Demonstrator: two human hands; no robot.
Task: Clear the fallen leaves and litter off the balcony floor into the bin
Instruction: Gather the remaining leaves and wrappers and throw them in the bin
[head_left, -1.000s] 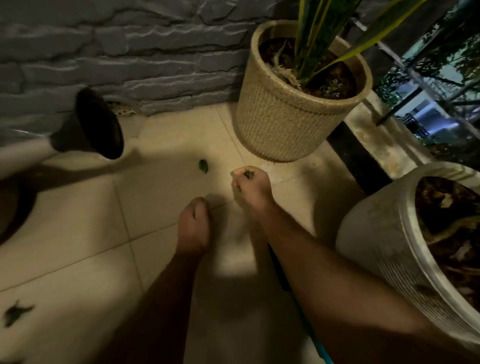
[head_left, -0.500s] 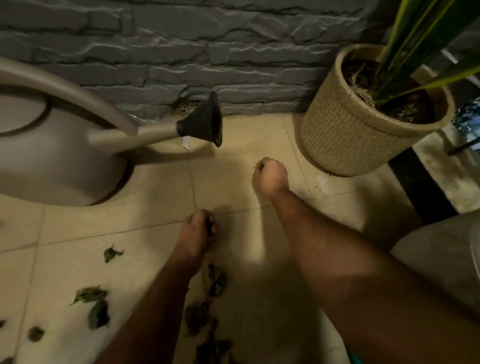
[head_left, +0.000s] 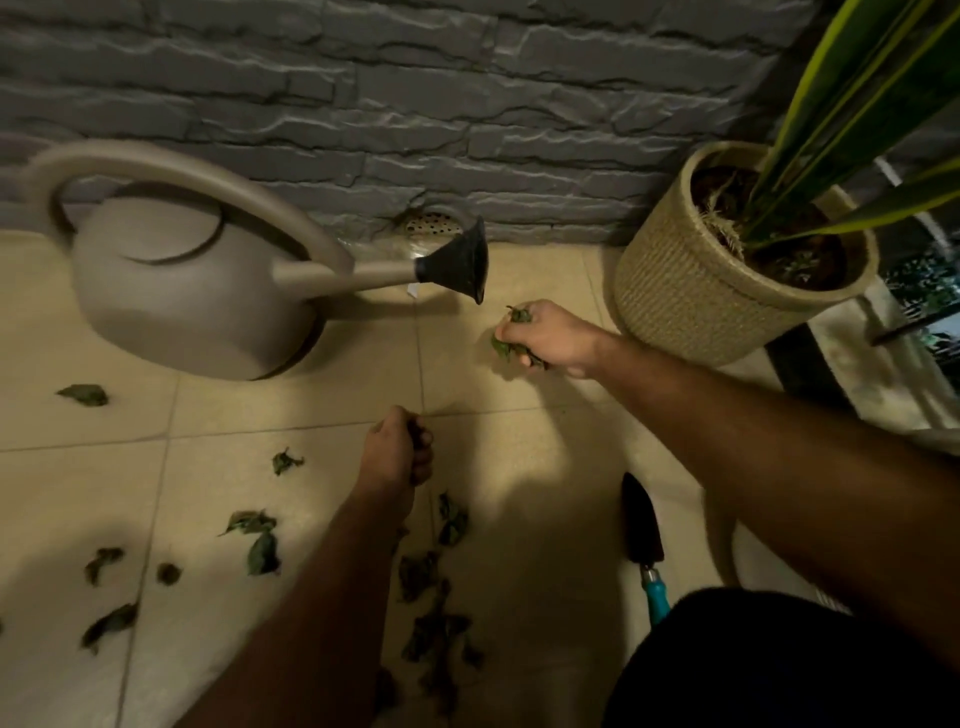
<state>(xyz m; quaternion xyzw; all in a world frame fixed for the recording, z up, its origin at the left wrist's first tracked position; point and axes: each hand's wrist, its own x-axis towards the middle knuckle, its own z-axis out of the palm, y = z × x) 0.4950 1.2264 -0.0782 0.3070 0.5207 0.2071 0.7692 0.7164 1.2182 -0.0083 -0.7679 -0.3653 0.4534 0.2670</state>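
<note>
Beige tiled floor (head_left: 530, 457) under a grey stone wall (head_left: 467, 104). One taupe watering can (head_left: 192, 291), unlabelled, black rose by the drain. One woven pot (head_left: 691, 291) holding soil and a striped plant. One trowel (head_left: 644, 540), teal handle. Right hand (head_left: 550, 338), grip closed around green leaves (head_left: 506, 340). Left hand (head_left: 397, 449) fisted, perhaps around a dark scrap. A dozen-odd loose leaves (head_left: 260, 545) scattered on the tiles.
</note>
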